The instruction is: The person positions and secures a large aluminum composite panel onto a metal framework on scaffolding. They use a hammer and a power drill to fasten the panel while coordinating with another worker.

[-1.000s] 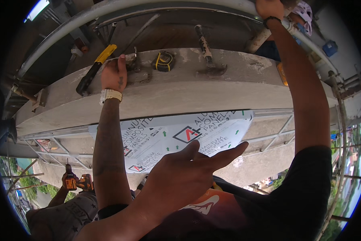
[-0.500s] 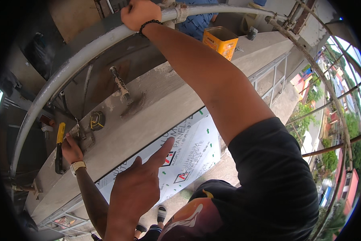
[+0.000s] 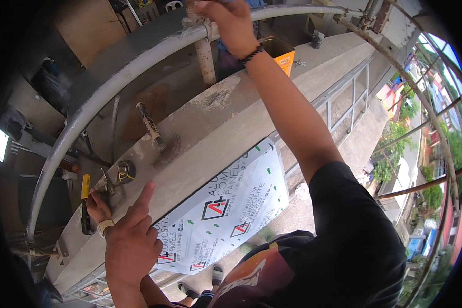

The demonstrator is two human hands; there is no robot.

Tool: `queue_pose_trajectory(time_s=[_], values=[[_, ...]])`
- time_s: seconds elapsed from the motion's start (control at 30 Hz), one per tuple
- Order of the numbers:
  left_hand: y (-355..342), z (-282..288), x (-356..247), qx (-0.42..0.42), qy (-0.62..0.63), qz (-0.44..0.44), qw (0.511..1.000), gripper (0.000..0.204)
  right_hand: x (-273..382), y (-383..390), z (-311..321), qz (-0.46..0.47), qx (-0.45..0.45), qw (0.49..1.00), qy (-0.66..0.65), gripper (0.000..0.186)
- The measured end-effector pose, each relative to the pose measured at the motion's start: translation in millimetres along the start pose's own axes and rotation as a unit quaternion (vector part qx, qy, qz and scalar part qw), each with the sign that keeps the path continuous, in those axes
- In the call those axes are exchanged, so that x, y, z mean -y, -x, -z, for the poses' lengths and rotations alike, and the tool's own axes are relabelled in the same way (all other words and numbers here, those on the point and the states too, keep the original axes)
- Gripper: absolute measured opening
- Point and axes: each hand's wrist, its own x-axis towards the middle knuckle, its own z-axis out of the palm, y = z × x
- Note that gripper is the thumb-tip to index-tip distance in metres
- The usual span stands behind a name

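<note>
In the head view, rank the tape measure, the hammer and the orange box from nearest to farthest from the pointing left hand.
From the left hand:
1. Tape measure, on the ledge just above the fingertip.
2. Hammer, further up the ledge, head resting on the concrete.
3. Orange box, at the far end, beside the right hand on the rail.

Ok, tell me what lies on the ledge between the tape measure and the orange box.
In the head view, a hammer lies on the concrete ledge between tape measure and orange box; further along, the scaffold post stands by the ledge.
</note>
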Motion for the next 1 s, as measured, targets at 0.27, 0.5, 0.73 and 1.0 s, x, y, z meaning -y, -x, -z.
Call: queue_pose_trajectory(time_s=[0.27, 0.5, 0.73, 1.0], values=[[-44, -105, 244, -0.479, 0.183, 0.225, 0.829, 0.038, -123, 67, 368, -0.272, -0.266, 0.851, 0.361, 0.033], [-75, -153, 322, -0.569, 0.069, 0.251, 0.780, 0.058, -193, 107, 407, -0.242, 0.032, 0.731, 0.637, 0.036], [-78, -150, 318, -0.561, 0.105, 0.271, 0.775, 0.058, -185, 104, 392, -0.258, 0.060, 0.658, 0.705, 0.029], [-84, -147, 289, -0.613, 0.155, 0.208, 0.746, 0.050, -183, 106, 388, -0.233, 0.091, 0.643, 0.724, 0.029]])
